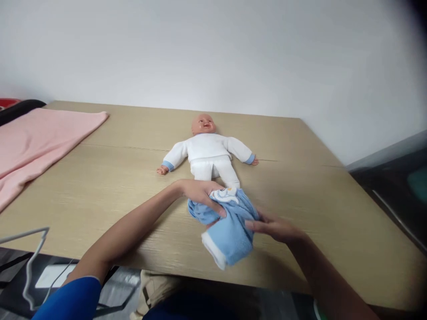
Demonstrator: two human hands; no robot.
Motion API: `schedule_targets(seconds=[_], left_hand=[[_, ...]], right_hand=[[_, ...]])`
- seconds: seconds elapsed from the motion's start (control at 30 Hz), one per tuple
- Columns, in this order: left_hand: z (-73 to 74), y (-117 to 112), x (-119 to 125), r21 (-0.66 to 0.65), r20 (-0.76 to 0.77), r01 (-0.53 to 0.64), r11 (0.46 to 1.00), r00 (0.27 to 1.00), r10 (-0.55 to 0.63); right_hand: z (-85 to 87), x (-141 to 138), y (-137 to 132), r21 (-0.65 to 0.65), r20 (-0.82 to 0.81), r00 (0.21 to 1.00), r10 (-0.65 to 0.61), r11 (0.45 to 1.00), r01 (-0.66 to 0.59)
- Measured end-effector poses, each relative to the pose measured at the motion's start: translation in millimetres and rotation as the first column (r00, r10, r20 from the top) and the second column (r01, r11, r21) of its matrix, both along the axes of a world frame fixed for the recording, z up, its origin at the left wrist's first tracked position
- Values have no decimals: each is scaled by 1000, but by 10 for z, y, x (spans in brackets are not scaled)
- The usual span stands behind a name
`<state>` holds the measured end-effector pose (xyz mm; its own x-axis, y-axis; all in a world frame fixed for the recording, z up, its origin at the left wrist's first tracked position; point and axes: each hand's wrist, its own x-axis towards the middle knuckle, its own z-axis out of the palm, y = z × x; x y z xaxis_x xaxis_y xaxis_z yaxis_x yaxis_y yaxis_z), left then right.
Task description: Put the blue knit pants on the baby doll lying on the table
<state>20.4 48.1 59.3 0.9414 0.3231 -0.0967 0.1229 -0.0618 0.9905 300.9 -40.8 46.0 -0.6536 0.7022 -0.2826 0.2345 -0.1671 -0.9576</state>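
A baby doll (209, 146) in a white top and white trousers with blue cuffs lies on its back, head toward the wall. Over its lower legs and feet is a bunched light-blue garment (235, 235) with a white hem and a white animal patch. My left hand (202, 193) grips the garment's upper left part near the patch, thumb on the cloth. On the right side, my right hand (271, 226) pinches the garment's edge between thumb and fingers. The doll's feet are mostly hidden by the cloth and my left hand.
The wooden table (133, 129) stands against a pale wall. A pink blanket (43, 138) lies at its left end, beside a black and red object. A white cable (31, 262) loops at the front left. A dark chair (396, 191) stands off the right edge.
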Motion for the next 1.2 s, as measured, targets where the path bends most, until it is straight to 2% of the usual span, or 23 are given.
schedule_targets(seconds=[0.03,0.1,0.17,0.27,0.4,0.5,0.63,0.7,0.73,0.77,0.8,0.87,0.9,0.93,1.0,1.07,1.13,1.2], left_hand=[[-20,6,11,2,30,-29,1000,999,29],[-64,17,24,-30,46,3,1000,999,-2],[-104,21,20,-38,33,25,999,999,-24],[-144,12,-16,-41,-4,45,998,999,-45],[-147,-19,-53,-218,-9,143,965,989,-148],[-102,-53,-46,-307,-31,201,930,975,-221],[-20,-85,-48,-324,-46,216,921,969,-244],[3,-94,-57,-351,-40,230,908,965,-259],[9,-100,-59,-367,-32,232,901,965,-262],[13,-110,-55,-376,-24,230,898,966,-257],[16,-125,-46,-369,-22,224,902,968,-250],[31,-171,-8,-303,-54,184,935,976,-210],[45,-201,17,-251,-89,156,955,979,-183],[65,-236,44,-194,-136,128,973,978,-156],[118,-309,95,-85,-247,81,993,964,-99],[173,-375,135,18,-331,46,999,943,-38],[206,-422,166,144,-359,16,989,933,37],[200,-452,198,292,-367,-17,956,921,128]], right_hand=[[21,-23,-21,-25,-13,998,61,998,-61],[58,-57,-66,-63,-16,992,126,990,-127],[57,-61,-106,-96,-12,993,120,988,-121],[-44,-3,-152,-148,-68,998,16,989,-26],[-253,93,-222,-178,-102,979,-179,971,159],[-296,93,-307,-189,-71,968,-241,956,225],[-178,-14,-463,-54,-78,982,-171,985,167],[-119,-102,-547,51,-64,978,-199,978,202],[-101,-151,-585,117,-29,962,-272,955,273],[-90,-202,-616,195,11,926,-377,909,368],[-86,-252,-640,280,39,870,-492,841,463],[-84,-342,-664,426,43,734,-678,677,600],[-81,-380,-668,474,41,679,-733,612,633],[-75,-413,-672,503,52,640,-767,574,647],[-62,-467,-694,513,108,595,-796,558,653],[-66,-513,-751,480,176,590,-788,592,647],[-116,-552,-842,425,212,614,-760,637,643],[-213,-579,-942,413,221,612,-759,641,647]])
